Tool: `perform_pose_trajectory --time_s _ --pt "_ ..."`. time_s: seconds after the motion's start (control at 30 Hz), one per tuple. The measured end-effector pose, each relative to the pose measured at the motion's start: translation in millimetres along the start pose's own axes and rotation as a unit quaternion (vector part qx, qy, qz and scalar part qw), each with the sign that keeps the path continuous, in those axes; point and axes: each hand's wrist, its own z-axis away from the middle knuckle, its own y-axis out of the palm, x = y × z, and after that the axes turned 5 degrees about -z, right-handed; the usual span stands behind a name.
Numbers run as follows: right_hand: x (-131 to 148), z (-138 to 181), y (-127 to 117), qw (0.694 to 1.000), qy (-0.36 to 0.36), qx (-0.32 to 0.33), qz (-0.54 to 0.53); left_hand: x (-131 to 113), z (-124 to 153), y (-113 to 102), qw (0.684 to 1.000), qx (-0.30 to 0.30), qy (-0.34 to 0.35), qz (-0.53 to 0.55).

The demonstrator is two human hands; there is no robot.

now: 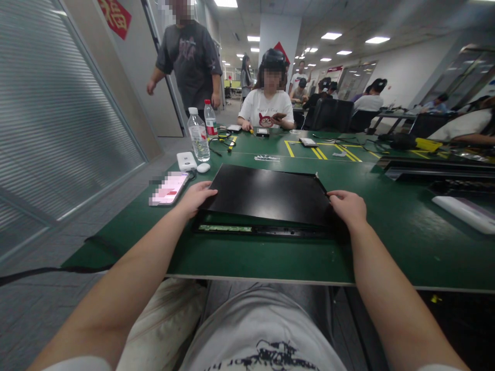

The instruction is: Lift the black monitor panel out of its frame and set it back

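A glossy black screen panel lies in front of me over the table, its near edge raised a little and tilted. At its left edge, my left hand grips it with the thumb on top. My right hand pinches the right edge between thumb and fingers. Below the panel's near side shows a black frame with a strip of green circuit board along its left part. The panel hides most of this frame, and the fingers under it cannot be seen.
Left of the panel are a lit phone, a white power bank, a white case and two bottles, one clear. A long white object and dark strips lie right. A co-worker sits opposite.
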Motion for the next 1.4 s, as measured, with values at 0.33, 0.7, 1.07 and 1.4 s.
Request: perform_pose_trajectory --time_s 0.33,0.7,1.07,1.4 --pt "-13.8 -7.1 4.3 0.989 0.051 0.006 -0.142 4.2 -4.8 -2.6 1.000 0.007 -0.011 0.001" --pt "-3.1 -0.5 -6.8 0.988 0.048 0.028 -0.145 1.9 -2.1 -1.2 1.000 0.009 0.001 -0.007" --pt "6.2 3.4 -13.3 0.997 0.019 0.045 -0.064 2.7 -1.7 0.4 1.000 0.005 0.007 -0.013" --pt "5.6 1.6 -11.6 0.997 0.026 0.052 -0.050 1.8 -2.2 1.2 1.000 -0.002 0.007 -0.013"
